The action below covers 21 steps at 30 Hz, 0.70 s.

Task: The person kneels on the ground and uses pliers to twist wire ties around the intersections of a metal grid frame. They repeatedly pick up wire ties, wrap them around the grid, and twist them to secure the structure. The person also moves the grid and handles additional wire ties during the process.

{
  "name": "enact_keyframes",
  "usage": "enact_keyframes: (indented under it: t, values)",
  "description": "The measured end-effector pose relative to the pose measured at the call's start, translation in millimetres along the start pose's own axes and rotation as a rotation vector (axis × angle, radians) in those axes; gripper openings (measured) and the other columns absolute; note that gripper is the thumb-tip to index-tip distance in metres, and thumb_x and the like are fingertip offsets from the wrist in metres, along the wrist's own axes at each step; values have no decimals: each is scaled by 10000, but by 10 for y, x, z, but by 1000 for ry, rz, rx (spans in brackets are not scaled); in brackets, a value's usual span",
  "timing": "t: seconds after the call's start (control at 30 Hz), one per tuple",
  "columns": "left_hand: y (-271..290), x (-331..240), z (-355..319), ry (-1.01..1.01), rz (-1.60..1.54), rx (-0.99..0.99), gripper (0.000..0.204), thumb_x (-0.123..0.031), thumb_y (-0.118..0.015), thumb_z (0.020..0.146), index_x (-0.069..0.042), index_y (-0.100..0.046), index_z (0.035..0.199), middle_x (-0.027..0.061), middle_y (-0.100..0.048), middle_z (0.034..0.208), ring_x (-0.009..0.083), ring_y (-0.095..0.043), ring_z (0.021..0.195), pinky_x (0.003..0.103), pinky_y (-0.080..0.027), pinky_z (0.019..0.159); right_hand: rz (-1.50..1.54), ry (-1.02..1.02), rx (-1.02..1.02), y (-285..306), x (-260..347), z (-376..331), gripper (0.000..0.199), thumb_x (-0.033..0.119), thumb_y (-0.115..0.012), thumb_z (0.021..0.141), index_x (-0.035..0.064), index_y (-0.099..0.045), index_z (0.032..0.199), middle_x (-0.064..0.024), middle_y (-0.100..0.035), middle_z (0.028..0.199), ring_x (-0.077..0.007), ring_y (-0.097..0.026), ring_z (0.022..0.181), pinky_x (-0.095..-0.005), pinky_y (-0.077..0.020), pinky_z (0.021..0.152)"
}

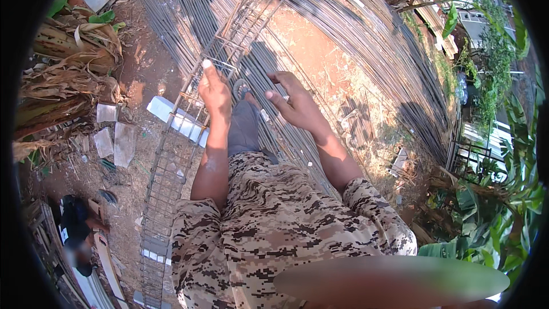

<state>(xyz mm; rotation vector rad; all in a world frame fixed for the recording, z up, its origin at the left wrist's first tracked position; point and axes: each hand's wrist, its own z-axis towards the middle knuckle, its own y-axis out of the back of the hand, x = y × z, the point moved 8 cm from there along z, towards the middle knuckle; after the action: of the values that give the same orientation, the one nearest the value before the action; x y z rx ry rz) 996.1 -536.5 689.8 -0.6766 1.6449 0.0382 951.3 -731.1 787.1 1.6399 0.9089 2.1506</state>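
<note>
My left hand [215, 92] is closed, thumb up, over the upper part of a long rebar cage [163, 174]. Whether its curled fingers grip a bar or a bit of wire is hidden. To the right, my right hand [294, 103] hangs in the air with thumb and fingers apart, and nothing shows between them. The cage is made of long steel bars with many cross ties and runs from the top middle down to the lower left. White blocks [191, 129] lie under it. Below my hands, my sandalled foot [243, 87] is beside loose steel bars [264, 74].
A wide sheaf of long steel bars [400, 74] curves across the upper right. Flat pale tiles [124, 144] lie on the soil at left, near dry banana leaves [74, 74]. Another person [74, 229] is at lower left beside planks [108, 266]. Green plants [492, 57] edge the right.
</note>
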Motion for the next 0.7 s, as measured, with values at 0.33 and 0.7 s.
enact_keyframes:
  t: [0.33, 0.7]
  values:
    - [-2036, 46, -304, -392, 474, 621, 527, -390, -467, 1030, 2, -521, 682, 174, -489, 562, 365, -497, 506, 427, -421, 517, 903, -89, -324, 1582, -291, 2296, 305, 203, -469, 1046, 3, -480, 1275, -33, -527, 735, -105, -475, 574, -263, -435, 538]
    - [563, 434, 409, -19, 1219, 194, 623, -594, -488, 952, -39, -639, 712, 208, -582, 624, 413, -577, 612, 459, -466, 600, 867, -812, -664, 1794, -2916, 2100, 107, 84, -563, 939, 26, -542, 852, -78, -543, 666, -184, -547, 536, -345, -505, 494]
